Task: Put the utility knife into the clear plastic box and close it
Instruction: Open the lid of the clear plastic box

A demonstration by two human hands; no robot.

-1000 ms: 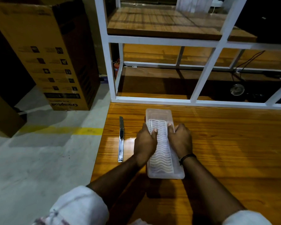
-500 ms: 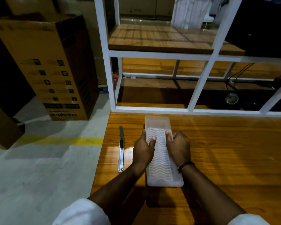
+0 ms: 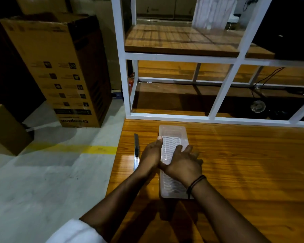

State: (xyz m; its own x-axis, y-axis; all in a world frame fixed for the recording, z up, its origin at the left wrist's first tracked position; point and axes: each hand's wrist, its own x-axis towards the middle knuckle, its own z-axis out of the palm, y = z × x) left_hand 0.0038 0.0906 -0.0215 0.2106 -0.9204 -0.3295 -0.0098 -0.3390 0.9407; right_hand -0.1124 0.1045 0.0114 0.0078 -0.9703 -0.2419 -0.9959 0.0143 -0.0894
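Observation:
A long clear plastic box with a wavy-ribbed lid lies lengthwise on the wooden table. My left hand grips its left edge, thumb on the lid. My right hand lies flat across the lid's middle, fingers spread. The utility knife, slim and dark with a shiny lower part, lies on the table just left of the box, close to the table's left edge, partly hidden behind my left hand.
A white metal shelf frame with wooden boards stands right behind the table. A tall cardboard carton and a smaller carton stand on the grey floor to the left, by a yellow line.
My right hand has slid from the box's right edge onto the lid. The left hand stays on the left edge. The camera has tilted, so everything sits lower in view.

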